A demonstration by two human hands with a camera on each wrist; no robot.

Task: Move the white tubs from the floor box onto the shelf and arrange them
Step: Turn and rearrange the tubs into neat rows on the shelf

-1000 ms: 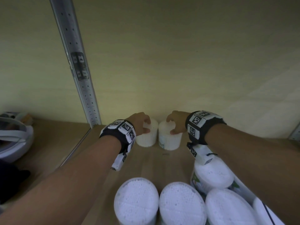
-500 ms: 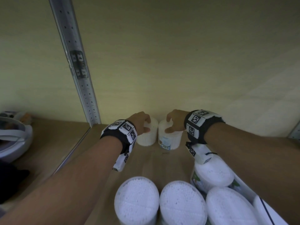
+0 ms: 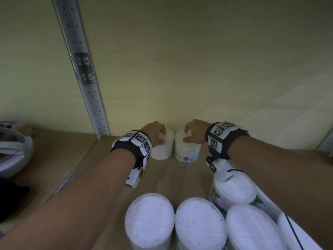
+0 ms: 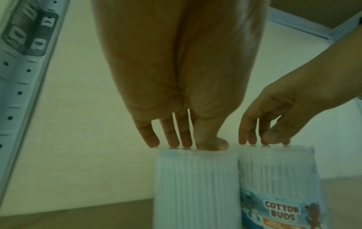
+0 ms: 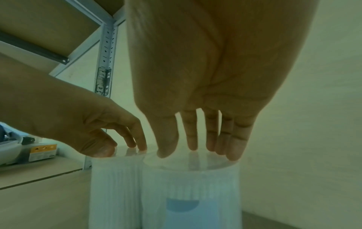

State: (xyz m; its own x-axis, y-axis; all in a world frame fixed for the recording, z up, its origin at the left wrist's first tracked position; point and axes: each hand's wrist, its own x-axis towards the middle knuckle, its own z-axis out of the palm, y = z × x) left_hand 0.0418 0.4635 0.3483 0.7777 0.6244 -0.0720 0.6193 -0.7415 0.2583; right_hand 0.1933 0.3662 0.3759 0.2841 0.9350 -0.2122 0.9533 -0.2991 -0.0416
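Two small white cotton-bud tubs stand side by side at the back of the wooden shelf point(image 3: 180, 179), close to the wall. My left hand point(image 3: 158, 136) rests its fingertips on the lid of the left tub point(image 3: 163, 150). My right hand point(image 3: 191, 134) touches the lid of the right tub point(image 3: 187, 150), whose printed label faces me. In the left wrist view the left hand's fingertips point(image 4: 184, 144) sit on top of the ribbed left tub point(image 4: 194, 186). In the right wrist view my right hand point(image 5: 195, 153) has thumb and fingertips on the clear lid of the right tub point(image 5: 192, 186).
Several larger white tubs point(image 3: 149, 219) crowd the shelf's front edge, under my right forearm. A perforated metal upright point(image 3: 86, 78) rises at the left. Beyond it, on the neighbouring shelf bay, lies a white rounded object point(image 3: 14, 152). The wall stands right behind the small tubs.
Both hands and the two small tubs have shifted slightly toward the back wall. The right tub has turned, so more of its label faces front.
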